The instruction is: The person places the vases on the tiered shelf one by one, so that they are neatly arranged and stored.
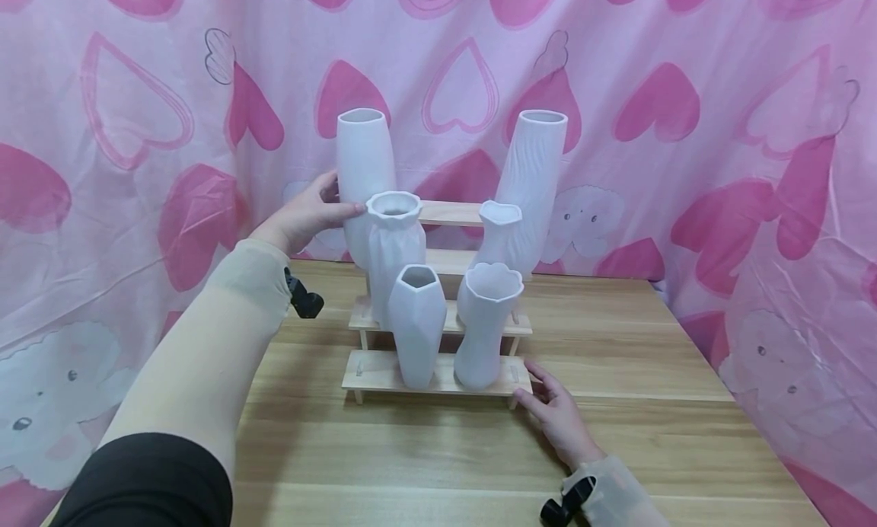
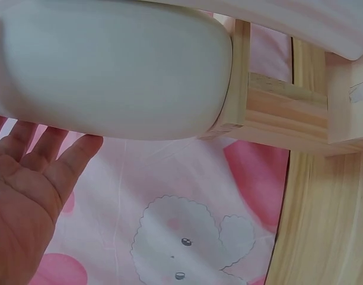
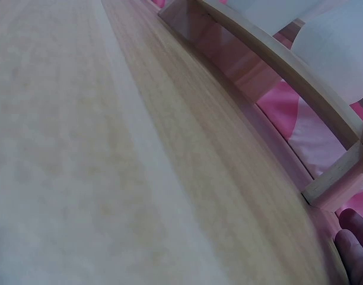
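Note:
My left hand [image 1: 308, 211] holds a tall smooth white vase [image 1: 365, 154] at the back left of a stepped wooden stand [image 1: 370, 371]. Its thumb lies across the vase's front; in the left wrist view the fingers [image 2: 72, 160] come along the vase's side. At the lowest step's right end, my right hand [image 1: 558, 420] grips the corner, thumb in front. A fluted vase [image 1: 396, 245] overlaps the tall one, with a faceted vase [image 1: 418, 329] in front. On the right are a wavy-rimmed vase [image 1: 489, 314], a narrow-necked one [image 1: 500, 234] and a tall ribbed one [image 1: 534, 184].
The stand is on a wood-grain table [image 1: 617, 435], whose back edge meets a pink curtain [image 1: 438, 55] printed with hearts. Black wrist devices [image 1: 304, 295] sit on both sleeves. In the right wrist view, a stand leg [image 3: 336, 178] reaches the tabletop.

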The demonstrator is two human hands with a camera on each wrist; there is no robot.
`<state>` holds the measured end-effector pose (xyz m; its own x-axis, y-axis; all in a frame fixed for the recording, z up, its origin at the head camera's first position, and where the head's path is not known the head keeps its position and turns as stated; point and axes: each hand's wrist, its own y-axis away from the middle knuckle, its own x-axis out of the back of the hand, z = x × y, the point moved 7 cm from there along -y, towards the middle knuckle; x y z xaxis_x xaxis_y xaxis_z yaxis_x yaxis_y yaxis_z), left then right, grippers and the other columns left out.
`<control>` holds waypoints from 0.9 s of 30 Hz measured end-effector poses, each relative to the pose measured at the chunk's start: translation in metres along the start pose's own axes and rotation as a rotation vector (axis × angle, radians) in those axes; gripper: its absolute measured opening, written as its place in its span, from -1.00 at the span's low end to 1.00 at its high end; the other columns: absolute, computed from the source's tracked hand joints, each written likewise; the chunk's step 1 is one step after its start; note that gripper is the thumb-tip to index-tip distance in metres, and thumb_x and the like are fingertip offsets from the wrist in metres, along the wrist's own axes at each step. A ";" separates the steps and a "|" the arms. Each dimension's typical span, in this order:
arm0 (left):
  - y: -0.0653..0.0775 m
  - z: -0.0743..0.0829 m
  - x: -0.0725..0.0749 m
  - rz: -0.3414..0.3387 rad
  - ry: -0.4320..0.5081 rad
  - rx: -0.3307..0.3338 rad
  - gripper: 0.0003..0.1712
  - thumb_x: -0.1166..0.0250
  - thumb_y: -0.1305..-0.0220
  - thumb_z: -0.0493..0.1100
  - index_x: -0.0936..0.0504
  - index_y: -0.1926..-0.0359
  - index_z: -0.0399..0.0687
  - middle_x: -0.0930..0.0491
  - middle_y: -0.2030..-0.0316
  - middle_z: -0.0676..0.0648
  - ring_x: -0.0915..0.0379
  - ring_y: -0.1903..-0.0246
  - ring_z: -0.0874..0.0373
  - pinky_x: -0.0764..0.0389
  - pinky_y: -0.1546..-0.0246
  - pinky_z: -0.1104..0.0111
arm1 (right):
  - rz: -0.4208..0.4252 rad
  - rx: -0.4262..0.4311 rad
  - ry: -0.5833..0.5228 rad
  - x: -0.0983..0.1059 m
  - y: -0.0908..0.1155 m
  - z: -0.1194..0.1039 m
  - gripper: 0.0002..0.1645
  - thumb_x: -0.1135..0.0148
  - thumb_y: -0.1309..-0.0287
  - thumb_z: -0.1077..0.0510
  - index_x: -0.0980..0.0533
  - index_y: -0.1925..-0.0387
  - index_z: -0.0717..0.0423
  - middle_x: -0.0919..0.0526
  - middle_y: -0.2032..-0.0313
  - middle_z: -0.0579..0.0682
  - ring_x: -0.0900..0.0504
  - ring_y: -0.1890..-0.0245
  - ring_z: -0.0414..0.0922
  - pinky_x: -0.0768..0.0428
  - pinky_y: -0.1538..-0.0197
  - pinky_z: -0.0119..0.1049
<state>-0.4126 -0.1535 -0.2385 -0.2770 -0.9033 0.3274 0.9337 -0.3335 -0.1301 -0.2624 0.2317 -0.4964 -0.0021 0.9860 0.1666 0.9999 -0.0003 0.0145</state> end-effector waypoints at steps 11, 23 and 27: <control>0.005 0.000 0.002 0.016 0.023 -0.005 -0.04 -0.40 -0.14 0.06 -0.06 -0.46 0.26 -0.20 -0.36 -0.04 -0.16 -0.30 0.00 -0.26 -0.28 -0.02 | 0.001 -0.001 0.015 0.000 0.000 0.000 -0.24 -0.32 -0.18 0.07 -0.26 -0.37 0.07 -0.47 -0.16 0.22 -0.50 -0.02 -0.01 -0.51 0.03 -0.40; 0.028 -0.012 0.015 0.102 0.097 -0.028 -0.13 -0.18 -0.32 0.16 0.06 -0.51 0.24 -0.03 -0.45 -0.04 0.01 -0.40 -0.01 -0.10 -0.36 0.02 | -0.012 -0.006 0.020 0.000 0.001 -0.002 -0.24 -0.31 -0.20 0.08 -0.25 -0.38 0.07 -0.46 -0.17 0.22 -0.47 -0.03 -0.02 -0.47 0.00 -0.39; 0.044 -0.018 0.020 0.261 0.155 -0.061 -0.24 -0.01 -0.43 0.16 -0.01 -0.50 0.01 -0.11 -0.41 -0.15 -0.05 -0.36 -0.03 -0.13 -0.36 0.05 | -0.008 0.007 0.011 0.002 0.003 -0.005 -0.29 -0.24 -0.26 0.11 -0.24 -0.38 0.09 -0.40 -0.23 0.22 -0.45 -0.07 -0.08 -0.45 -0.02 -0.44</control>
<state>-0.3808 -0.1912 -0.2550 -0.0657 -0.9894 0.1292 0.9638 -0.0965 -0.2487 -0.2597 0.2332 -0.4911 -0.0099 0.9841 0.1771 0.9999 0.0085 0.0087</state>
